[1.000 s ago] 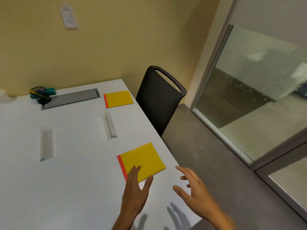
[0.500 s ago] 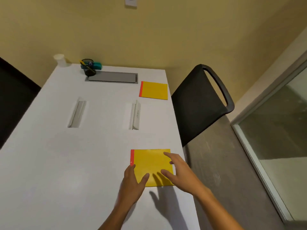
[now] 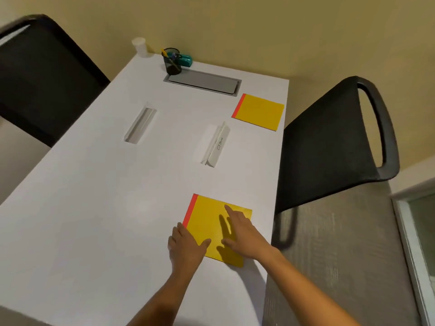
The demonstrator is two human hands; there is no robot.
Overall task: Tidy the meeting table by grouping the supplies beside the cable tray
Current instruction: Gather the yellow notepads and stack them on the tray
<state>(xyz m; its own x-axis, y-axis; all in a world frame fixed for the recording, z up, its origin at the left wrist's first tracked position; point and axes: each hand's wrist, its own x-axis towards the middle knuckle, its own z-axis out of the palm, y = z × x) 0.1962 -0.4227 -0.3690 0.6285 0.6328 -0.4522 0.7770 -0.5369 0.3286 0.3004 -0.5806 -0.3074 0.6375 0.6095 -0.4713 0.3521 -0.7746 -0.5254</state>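
Both hands lay flat and spread on the near yellow notepad [image 3: 211, 220] by the bench's [image 3: 94, 208] right edge: the left hand [image 3: 186, 248] at its red-bound corner, the right hand [image 3: 244, 236] over its right half, apparently pressing rather than gripping. A second notepad [image 3: 260, 111] sat beside the cable tray [image 3: 202, 82] near the far right corner.

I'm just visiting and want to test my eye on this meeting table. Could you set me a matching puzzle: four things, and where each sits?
Things:
1. near yellow pad
2. far yellow pad
3. pen cup
4. white cup

Places:
A. far left corner of the table
B. under both hands
C. left end of the cable tray
D. right of the tray, by the table edge

Pairs: 1-B, 2-D, 3-C, 4-A
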